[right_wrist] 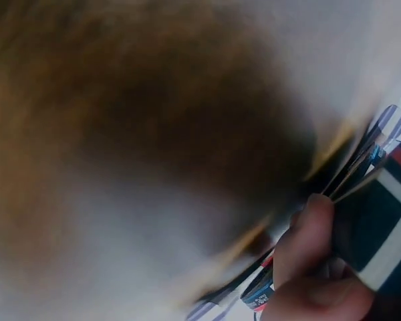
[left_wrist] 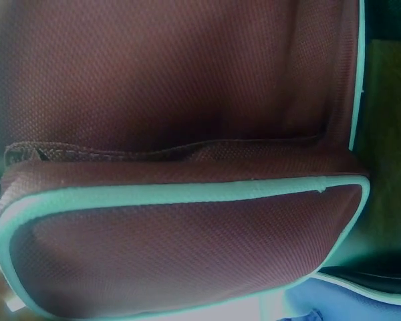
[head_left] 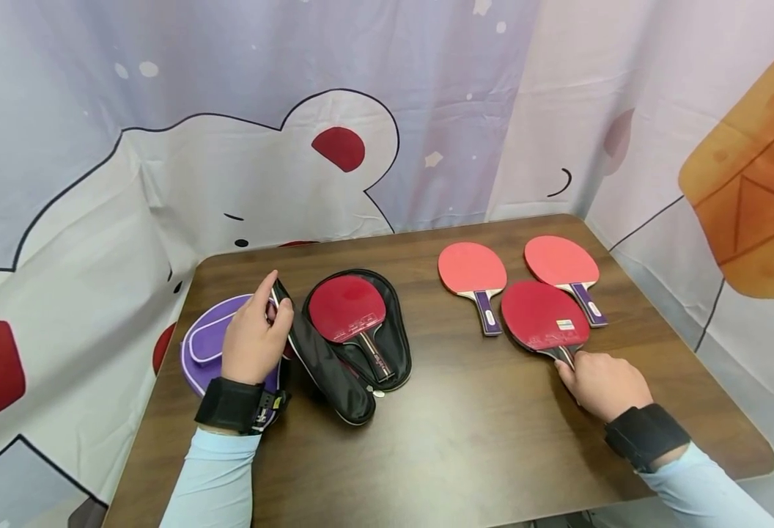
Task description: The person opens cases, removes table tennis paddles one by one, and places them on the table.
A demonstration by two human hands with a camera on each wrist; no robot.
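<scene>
Fingers [head_left: 568,370] of right hand [head_left: 603,383] pinching handle of dark red paddle [head_left: 542,315] at lower right of brown wooden desk [head_left: 466,433], left hand [head_left: 251,341] fingers curled on raised flap of open black zip paddle case [head_left: 334,367] holding another red paddle [head_left: 347,308], purple round case [head_left: 205,352] under that hand, two lighter red purple-handled paddles [head_left: 471,268] farther back right.

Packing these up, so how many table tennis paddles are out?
4: one paddle in the open black case, two lighter red ones at the far right, one dark red held by the right hand. The purple case may hide another.
</scene>
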